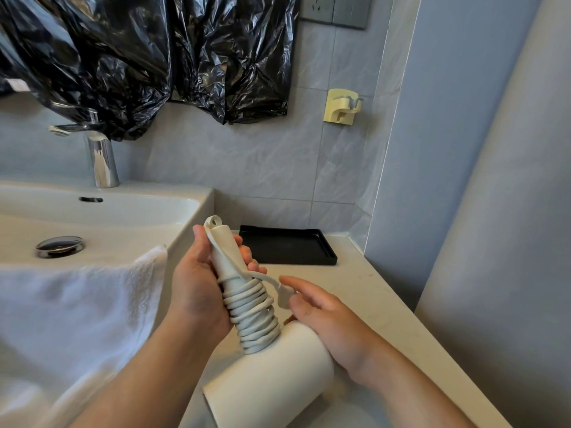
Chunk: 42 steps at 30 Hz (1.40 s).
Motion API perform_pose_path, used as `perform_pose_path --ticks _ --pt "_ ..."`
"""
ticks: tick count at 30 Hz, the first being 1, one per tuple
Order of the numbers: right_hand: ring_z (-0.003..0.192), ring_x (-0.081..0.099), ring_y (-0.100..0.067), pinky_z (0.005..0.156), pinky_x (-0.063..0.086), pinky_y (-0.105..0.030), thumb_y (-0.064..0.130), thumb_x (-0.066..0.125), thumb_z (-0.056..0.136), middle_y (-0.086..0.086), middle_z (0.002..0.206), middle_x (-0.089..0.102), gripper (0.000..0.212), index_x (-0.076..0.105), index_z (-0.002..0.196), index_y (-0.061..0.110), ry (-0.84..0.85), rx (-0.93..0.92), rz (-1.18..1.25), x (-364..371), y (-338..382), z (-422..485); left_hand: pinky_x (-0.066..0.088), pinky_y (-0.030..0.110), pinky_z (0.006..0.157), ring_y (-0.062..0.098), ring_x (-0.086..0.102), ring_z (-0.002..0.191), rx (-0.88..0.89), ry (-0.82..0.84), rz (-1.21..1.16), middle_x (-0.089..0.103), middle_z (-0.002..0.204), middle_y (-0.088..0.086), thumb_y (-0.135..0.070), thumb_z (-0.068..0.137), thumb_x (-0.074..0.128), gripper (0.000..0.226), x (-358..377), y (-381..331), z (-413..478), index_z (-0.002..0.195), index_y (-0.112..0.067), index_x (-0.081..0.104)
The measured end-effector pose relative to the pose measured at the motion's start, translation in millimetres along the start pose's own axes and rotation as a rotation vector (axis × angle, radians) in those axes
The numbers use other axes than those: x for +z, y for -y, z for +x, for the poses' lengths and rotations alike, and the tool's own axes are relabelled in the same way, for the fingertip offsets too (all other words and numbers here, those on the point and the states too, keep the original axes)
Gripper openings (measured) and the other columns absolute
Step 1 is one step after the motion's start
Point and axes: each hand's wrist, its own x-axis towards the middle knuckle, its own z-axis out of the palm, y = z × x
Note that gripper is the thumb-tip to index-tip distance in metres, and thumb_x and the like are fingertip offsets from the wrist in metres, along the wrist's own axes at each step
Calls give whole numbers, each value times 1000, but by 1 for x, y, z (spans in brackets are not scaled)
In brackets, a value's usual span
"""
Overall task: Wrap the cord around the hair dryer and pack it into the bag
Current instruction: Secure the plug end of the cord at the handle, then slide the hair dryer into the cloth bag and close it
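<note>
Soft daylight, sharp centre, wide-angle bending at edges

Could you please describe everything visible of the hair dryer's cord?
The cord is pale grey-white and rubbery-looking, wound in many tight coils round the lower handle of the hair dryer, near its barrel. A strand runs diagonally down the handle from its ringed tip. A short free length ends at the plug, which the right hand pinches. The left hand grips the handle above the coils.

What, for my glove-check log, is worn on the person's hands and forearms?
Nothing visible: the left hand and right hand are bare, without gloves, rings or a watch. Both forearms are bare to the frame's edge; no sleeve shows.
</note>
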Motion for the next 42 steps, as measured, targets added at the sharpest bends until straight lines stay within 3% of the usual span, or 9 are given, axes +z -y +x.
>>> perform_pose_path --ticks 6,10,12,16,19,25,30,34,42 --pt "85 66 -29 76 52 -41 60 57 68 -14 91 72 63 69 106 12 59 272 389 -4 5 -2 50 28 61 18 50 53 109 -93 -201 51 65 4 -63 93 44 55 0 -17 2 78 -11 55" --pt "83 66 -31 63 55 -40 40 83 60 -17 96 68 62 63 110 9 128 239 557 -4 -2 -1 52 31 65 21 55 57 150 -135 -182 53 64 4 -64 94 42 55 1 -15 1 80 -12 56" --pt "81 63 -29 59 54 -36 38 81 52 -15 96 65 65 60 107 11 66 168 522 -4 -6 3 53 35 72 24 59 62 177 -127 -138 56 64 6 -64 95 37 58 1 -16 2 81 -12 58" --pt "89 61 -29 70 51 -38 44 79 45 -16 103 65 78 61 113 11 -180 41 506 -6 -12 13 52 42 89 26 68 81 198 -56 51 66 87 14 -62 99 24 67 -1 -15 7 108 -7 61" --pt "88 63 -28 75 49 -41 48 77 42 -13 97 69 73 66 106 14 -323 -5 548 -11 -14 16 51 43 90 29 64 100 186 -1 196 64 108 18 -64 95 32 70 -2 -11 6 131 -8 54" --pt "89 71 -36 79 56 -51 59 75 49 -20 101 74 76 69 108 12 -384 21 665 -19 -16 20 57 47 80 31 67 95 157 -80 353 64 101 14 -32 96 54 20 -4 -7 3 103 -14 59" --pt "99 69 -33 72 57 -43 58 87 40 -19 114 69 98 59 122 13 -376 64 680 -19 -21 25 56 43 77 29 66 93 175 -110 367 61 100 14 -29 99 52 18 -7 -3 5 105 -12 55" --pt "97 65 -36 71 56 -42 43 77 46 -27 121 62 87 56 123 9 -335 69 655 -21 -26 27 56 39 74 27 67 93 163 -122 352 62 100 13 -30 100 51 18 -10 -1 9 107 -13 54" --pt "87 70 -36 76 56 -51 56 74 55 -22 106 71 73 65 115 14 -447 114 624 -25 -38 34 57 42 79 29 70 98 82 -146 267 68 99 14 -32 102 46 26 -19 14 12 111 -10 56"
